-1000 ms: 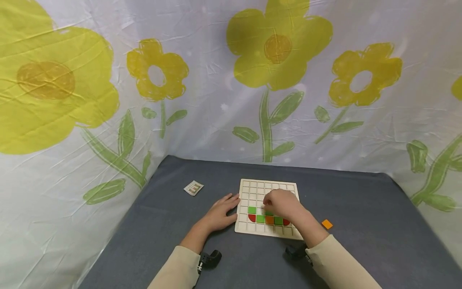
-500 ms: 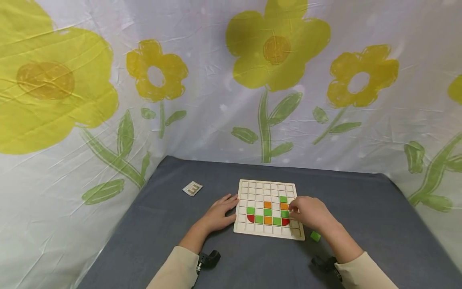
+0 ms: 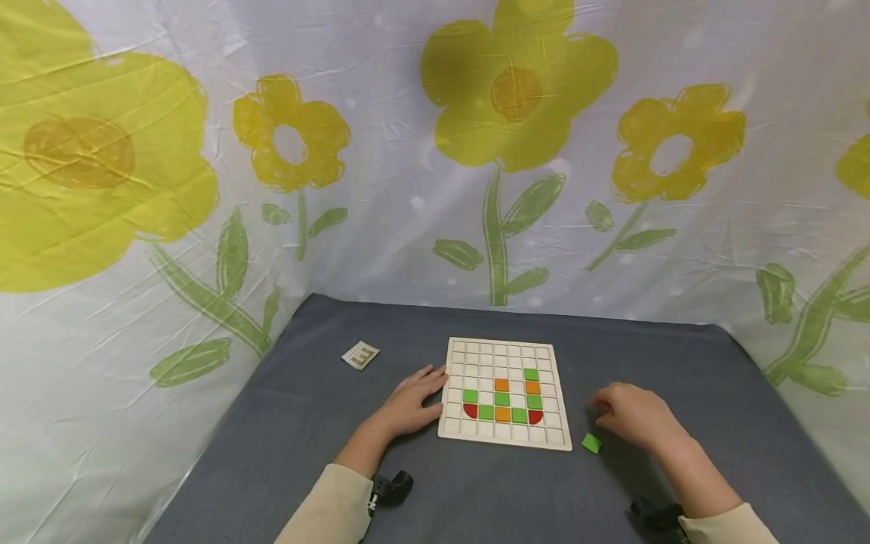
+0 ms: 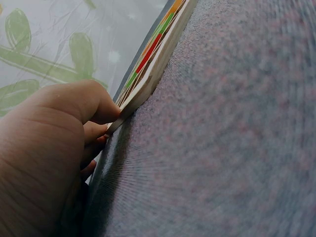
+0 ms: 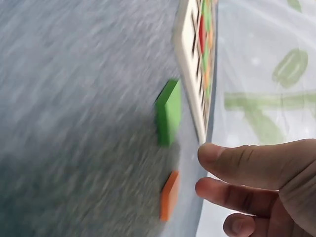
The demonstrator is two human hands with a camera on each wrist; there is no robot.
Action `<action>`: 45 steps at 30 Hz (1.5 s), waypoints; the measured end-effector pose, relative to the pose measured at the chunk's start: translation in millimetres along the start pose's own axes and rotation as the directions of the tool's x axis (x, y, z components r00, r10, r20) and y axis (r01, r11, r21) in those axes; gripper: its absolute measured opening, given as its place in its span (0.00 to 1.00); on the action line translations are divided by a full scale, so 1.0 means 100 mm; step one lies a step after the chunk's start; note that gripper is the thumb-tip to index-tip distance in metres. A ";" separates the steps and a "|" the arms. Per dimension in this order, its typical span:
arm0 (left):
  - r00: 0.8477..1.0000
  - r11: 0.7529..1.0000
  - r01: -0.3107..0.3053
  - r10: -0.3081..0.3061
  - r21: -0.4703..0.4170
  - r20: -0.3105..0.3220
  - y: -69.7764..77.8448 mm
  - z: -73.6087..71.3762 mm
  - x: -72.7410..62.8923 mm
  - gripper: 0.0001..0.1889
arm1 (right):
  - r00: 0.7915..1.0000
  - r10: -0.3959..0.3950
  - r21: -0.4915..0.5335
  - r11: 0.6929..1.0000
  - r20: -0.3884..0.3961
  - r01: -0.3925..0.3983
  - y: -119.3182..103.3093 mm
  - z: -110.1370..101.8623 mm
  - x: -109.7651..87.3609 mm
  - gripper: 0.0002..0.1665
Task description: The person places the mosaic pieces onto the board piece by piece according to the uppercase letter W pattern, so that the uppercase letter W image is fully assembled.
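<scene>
A pale wooden grid board point(image 3: 476, 363) lies on the dark cloth. Green, orange and red tiles point(image 3: 502, 398) sit in its squares, with quarter-round red ones among them. My left hand point(image 3: 411, 404) rests on the cloth at the board's left side, its fingers and thumb touching the edge. Off the board's right side, my right hand point(image 3: 635, 414) hovers with nothing in its fingers; thumb and fingers are apart in the right wrist view. A loose green tile point(image 5: 169, 112) and an orange tile point(image 5: 170, 196) lie near it. From the head, the hand hides the orange one.
A small card with a printed grid pattern point(image 3: 360, 355) lies on the table to the left of the board. The grey-blue tablecloth point(image 3: 272, 453) reaches back to a white curtain point(image 3: 394, 249) printed with yellow flowers.
My right hand has moved right, from above the board to beside the loose tiles, uncovering several tiles on the board and the loose green one. My left hand stays put.
</scene>
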State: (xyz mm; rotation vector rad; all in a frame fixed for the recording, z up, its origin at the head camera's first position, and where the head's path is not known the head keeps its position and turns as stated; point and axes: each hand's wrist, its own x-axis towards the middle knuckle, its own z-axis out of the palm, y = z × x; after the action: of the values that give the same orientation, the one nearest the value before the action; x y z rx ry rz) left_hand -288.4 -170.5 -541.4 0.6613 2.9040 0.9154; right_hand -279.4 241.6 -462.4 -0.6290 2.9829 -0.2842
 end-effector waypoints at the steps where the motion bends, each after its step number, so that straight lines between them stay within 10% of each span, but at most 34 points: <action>1: 1.000 1.000 0.000 0.000 -0.001 0.000 0.00 0.00 0.00 0.31 | 1.000 0.006 0.002 1.000 -0.001 -0.006 0.04 0.01 -0.02 0.12; 30: 1.000 1.000 0.011 -0.011 -0.008 0.007 0.02 -0.02 0.00 0.31 | 0.998 0.055 0.023 0.998 0.029 -0.055 0.23 0.05 -0.03 0.07; 45: 1.000 1.000 0.016 -0.015 -0.007 0.012 0.03 -0.02 -0.01 0.31 | 0.996 -0.067 0.035 0.997 -0.063 0.069 -0.29 -0.19 0.29 0.11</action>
State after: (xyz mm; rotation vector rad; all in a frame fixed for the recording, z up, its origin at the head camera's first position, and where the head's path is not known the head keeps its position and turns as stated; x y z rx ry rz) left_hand -287.2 -170.2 -537.9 0.6405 2.8904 0.9163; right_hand -296.5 207.1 -439.1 -0.7325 3.0113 -0.3692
